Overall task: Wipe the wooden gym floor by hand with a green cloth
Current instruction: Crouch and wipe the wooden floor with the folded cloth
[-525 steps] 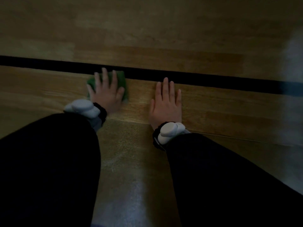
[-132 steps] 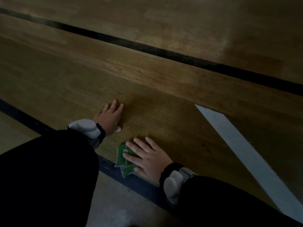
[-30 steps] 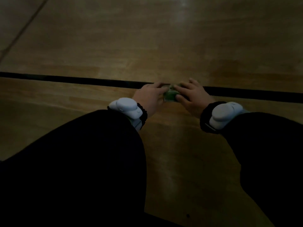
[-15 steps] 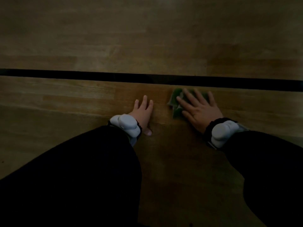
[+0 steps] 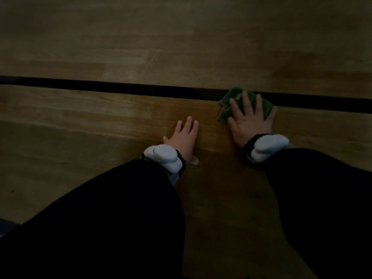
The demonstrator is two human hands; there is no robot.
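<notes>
The green cloth (image 5: 225, 106) lies crumpled on the wooden gym floor (image 5: 100, 121), its far edge over the black line. My right hand (image 5: 249, 119) presses flat on the cloth with fingers spread, covering most of it. My left hand (image 5: 184, 137) rests flat on the bare boards to the left of the cloth, fingers apart, holding nothing. Both wrists carry white bands and both arms are in dark sleeves.
A black painted line (image 5: 120, 88) runs across the floor from left to right just beyond my hands. Wooden boards stretch on both sides of it. The scene is dim. A small dark speck (image 5: 13, 191) sits on the floor at the lower left.
A second ago both hands held the cloth together at the line. Since then my left hand let go and rests on the floor, and my right hand has slid the cloth rightward and up onto the line.
</notes>
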